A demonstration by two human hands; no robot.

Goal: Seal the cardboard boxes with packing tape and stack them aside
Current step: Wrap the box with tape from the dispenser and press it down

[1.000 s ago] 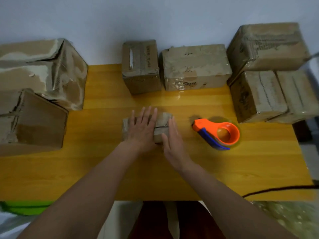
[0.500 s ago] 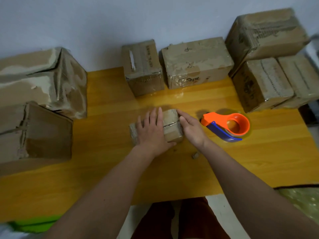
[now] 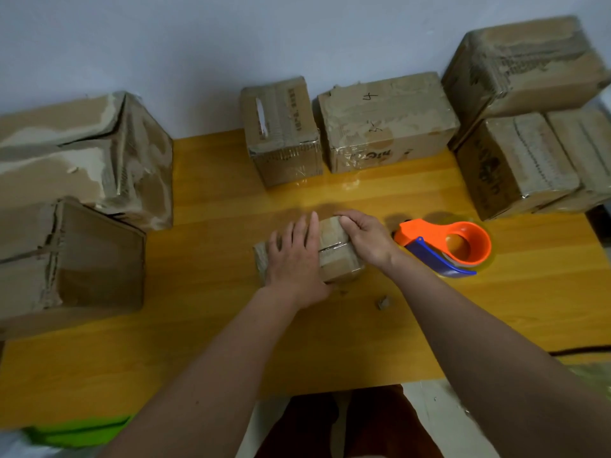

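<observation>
Small box point(image 3: 334, 249) sits mid-table: left hand point(image 3: 294, 259) flat on top, right hand point(image 3: 363, 239) curled around its far right end. Tape dispenser point(image 3: 446, 247) is just right, nearest the right hand.

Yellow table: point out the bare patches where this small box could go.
Bare table lies between the left boxes and the small box under both hands, and along the near edge. Free too: in front of the tape dispenser. Crowded: the back row and the right stack.
</observation>
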